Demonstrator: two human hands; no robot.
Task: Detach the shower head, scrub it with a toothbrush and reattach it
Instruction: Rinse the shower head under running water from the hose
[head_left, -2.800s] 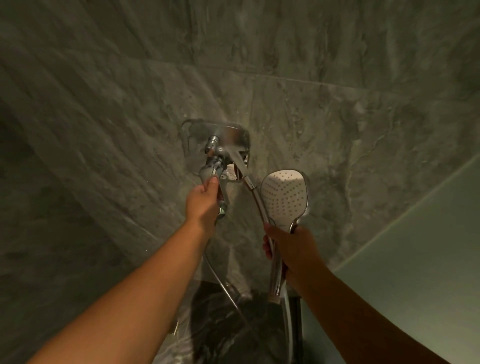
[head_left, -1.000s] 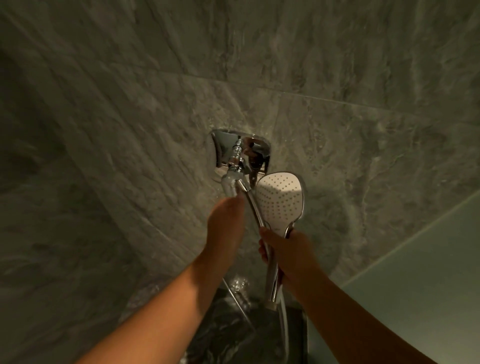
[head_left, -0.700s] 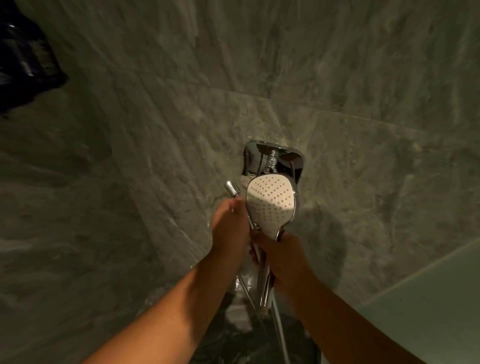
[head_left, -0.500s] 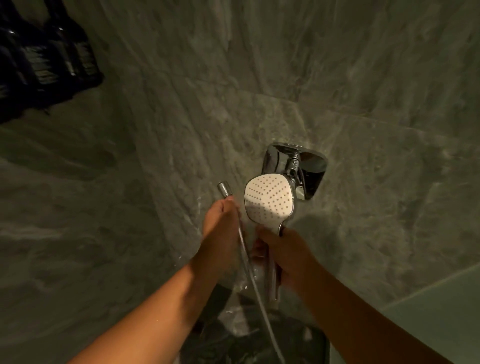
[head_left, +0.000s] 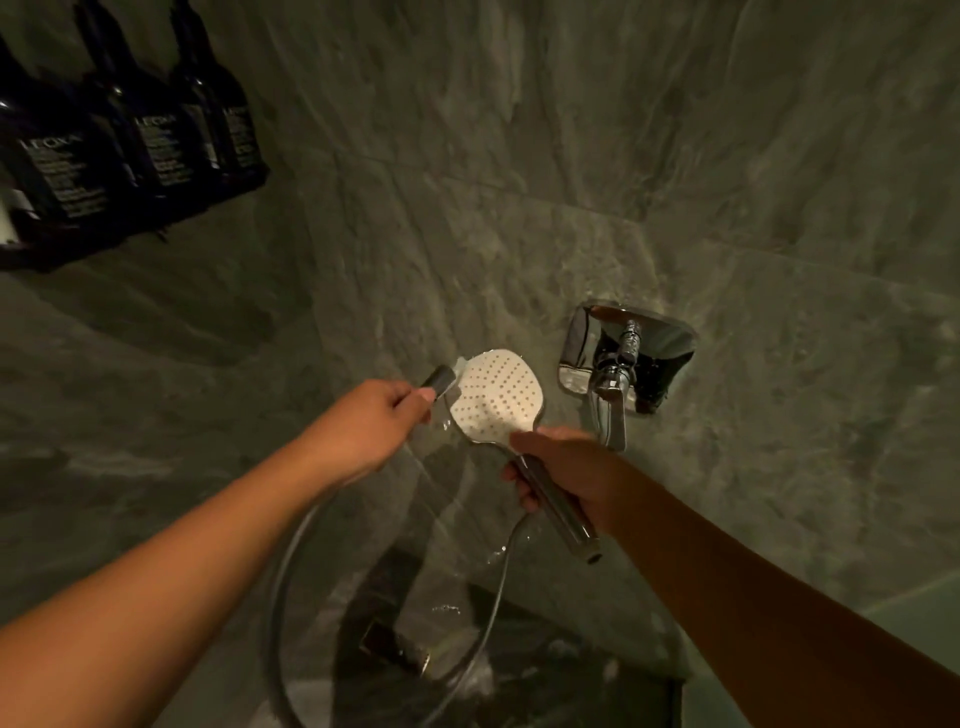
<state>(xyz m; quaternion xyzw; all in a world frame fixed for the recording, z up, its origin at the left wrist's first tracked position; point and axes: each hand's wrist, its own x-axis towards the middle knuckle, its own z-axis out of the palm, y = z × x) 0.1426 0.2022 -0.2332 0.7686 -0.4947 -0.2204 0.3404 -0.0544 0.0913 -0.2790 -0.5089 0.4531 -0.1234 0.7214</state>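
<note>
Upper left of the frame: a row of dark bottles (head_left: 135, 150) in a dark wall holder, pale label print reading roughly "LEOXA"; smaller lines too fine to read. Wall (head_left: 519, 156) is grey-green stone-look tile, veined, matte, with thin grout lines.

Centre frame: shower head (head_left: 493, 397), rounded-square white face dotted with rows of nozzle holes, chrome rim and a straight chrome handle running down-right. Right hand (head_left: 563, 467) grasps that handle just below the head, fingers wrapped round it, thumb near the rim. Face tilted up toward the camera.

Left hand (head_left: 374, 421), left of the head, fingers curled round the chrome end fitting (head_left: 440, 380) of the hose (head_left: 291, 587); fitting sticks out past the fingertips, close beside the head's upper left edge. Hose is smooth, silver, loops down under the left forearm and back up toward the handle's end.

Right of centre: chrome wall plate (head_left: 576, 358), rounded square, mirror finish, with a threaded outlet and a chrome lever (head_left: 608, 415) hanging down. Head is apart from it.

Bottom centre: dark wet floor (head_left: 545, 680), water glints.
</note>
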